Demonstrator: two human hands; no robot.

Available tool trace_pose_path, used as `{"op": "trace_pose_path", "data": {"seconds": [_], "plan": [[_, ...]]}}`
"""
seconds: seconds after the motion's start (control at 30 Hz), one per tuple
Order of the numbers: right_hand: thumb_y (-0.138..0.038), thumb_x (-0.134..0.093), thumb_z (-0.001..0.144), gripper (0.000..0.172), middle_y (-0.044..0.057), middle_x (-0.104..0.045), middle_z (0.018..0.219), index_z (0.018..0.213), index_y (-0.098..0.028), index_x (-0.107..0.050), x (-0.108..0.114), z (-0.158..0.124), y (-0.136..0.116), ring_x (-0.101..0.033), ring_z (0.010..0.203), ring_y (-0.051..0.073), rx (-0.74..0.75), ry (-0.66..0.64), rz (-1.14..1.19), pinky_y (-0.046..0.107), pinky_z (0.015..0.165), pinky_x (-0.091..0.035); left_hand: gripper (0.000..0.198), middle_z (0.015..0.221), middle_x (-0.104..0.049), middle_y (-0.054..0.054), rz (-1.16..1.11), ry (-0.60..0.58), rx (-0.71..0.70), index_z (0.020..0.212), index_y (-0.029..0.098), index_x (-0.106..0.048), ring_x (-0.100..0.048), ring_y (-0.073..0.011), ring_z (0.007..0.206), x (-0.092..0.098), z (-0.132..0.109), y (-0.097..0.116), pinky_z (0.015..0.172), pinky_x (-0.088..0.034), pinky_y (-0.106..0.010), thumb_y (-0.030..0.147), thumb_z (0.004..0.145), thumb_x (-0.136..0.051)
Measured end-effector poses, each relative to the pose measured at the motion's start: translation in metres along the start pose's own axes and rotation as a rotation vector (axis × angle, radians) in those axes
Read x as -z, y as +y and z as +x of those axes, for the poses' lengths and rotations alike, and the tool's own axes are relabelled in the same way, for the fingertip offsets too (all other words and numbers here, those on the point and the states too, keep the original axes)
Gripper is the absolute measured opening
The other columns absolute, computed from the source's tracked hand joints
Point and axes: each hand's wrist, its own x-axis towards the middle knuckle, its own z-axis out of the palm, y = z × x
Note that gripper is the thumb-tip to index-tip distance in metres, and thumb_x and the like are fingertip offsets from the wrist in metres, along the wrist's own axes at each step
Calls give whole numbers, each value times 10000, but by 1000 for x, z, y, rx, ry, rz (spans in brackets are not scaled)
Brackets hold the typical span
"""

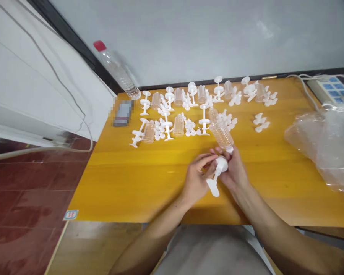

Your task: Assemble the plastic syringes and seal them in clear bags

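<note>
My left hand (199, 176) is closed, its thumb and fingers pinching a white plastic stand (222, 164) with a round disc and a stem ending in a flat rounded foot. My right hand (235, 168) is close against it, fingers curled, and grips a clear ribbed plastic cylinder (223, 134) that points away from me. A small white nub shows at the cylinder's near end. Part of the stand is hidden between the hands. Just beyond, another white stand with discs (204, 121) is on the table beside white flower-shaped pieces (228, 120).
Rows of similar white stands, clear cups (178, 125) and flower-shaped pieces line the table's (126, 177) far side. A red-capped bottle (120, 74) leans at the back left, near a phone (124, 113). Right are clear plastic bags (322, 145) and a power strip (334, 89).
</note>
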Motion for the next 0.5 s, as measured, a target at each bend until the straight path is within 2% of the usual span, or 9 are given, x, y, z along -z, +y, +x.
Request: {"op": "trace_pose_path", "data": {"seconds": [0.03, 0.1, 0.2, 0.27, 0.3, 0.33, 0.4, 0.5], "plan": [[-454, -464, 1024, 415, 3, -637, 697, 700, -207, -543, -1, 0, 3, -664, 683, 141, -3, 17, 33, 267, 682, -577, 288, 1245, -712, -122, 49, 13, -8, 1117, 219, -801, -693, -239, 1100, 6, -6, 5, 928, -587, -338, 408, 920, -708], [-450, -439, 1050, 481, -19, -554, 601, 640, -202, -478, -3, 0, 4, -595, 572, 112, 30, 39, 82, 245, 625, -559, 381, 1357, -660, -136, 10, 19, 78, 1214, 228, -766, -700, -262, 1118, 20, -22, 14, 888, -617, -347, 476, 944, -662], [-511, -468, 1041, 503, -37, -499, 570, 642, -205, -464, -7, -1, 2, -528, 504, 97, 136, 60, 90, 234, 568, -536, 581, 1509, -570, -150, -266, -63, 248, 1396, 254, -644, -683, -323, 1205, 33, -54, 21, 909, -635, -415, 627, 959, -555], [-568, -503, 1014, 508, -35, -500, 580, 659, -205, -494, -10, -5, 4, -527, 503, 97, 224, 43, 59, 226, 526, -507, 697, 1590, -492, -136, -348, -84, 252, 1486, 301, -545, -629, -347, 1302, 32, -70, 19, 985, -611, -442, 603, 877, -702], [-595, -526, 995, 510, -30, -509, 588, 668, -203, -518, -12, -9, 7, -536, 510, 101, 258, 21, 27, 226, 508, -492, 751, 1591, -494, -128, -336, -40, 250, 1496, 319, -522, -636, -332, 1298, 29, -74, 17, 1000, -605, -427, 533, 829, -792], [-622, -552, 971, 515, -22, -527, 599, 675, -201, -543, -13, -12, 9, -549, 521, 108, 277, -6, -15, 230, 494, -481, 770, 1549, -544, -126, -312, 25, 256, 1480, 320, -532, -674, -303, 1247, 26, -74, 15, 989, -611, -401, 460, 792, -850], [-664, -611, 915, 515, 2, -586, 641, 701, -197, -598, -12, -17, 14, -584, 566, 131, 286, -75, -102, 246, 497, -483, 617, 1327, -716, -116, -272, 148, 283, 1339, 258, -647, -763, -227, 1035, 25, -67, 11, 897, -640, -333, 384, 779, -875], [-664, -669, 871, 473, 20, -650, 724, 756, -206, -647, 1, -16, 8, -629, 668, 163, 341, -182, -193, 270, 575, -521, 375, 938, -812, -70, -305, 178, 332, 1033, 168, -765, -773, -158, 753, 47, -50, 18, 704, -649, -239, 377, 750, -894]]}}
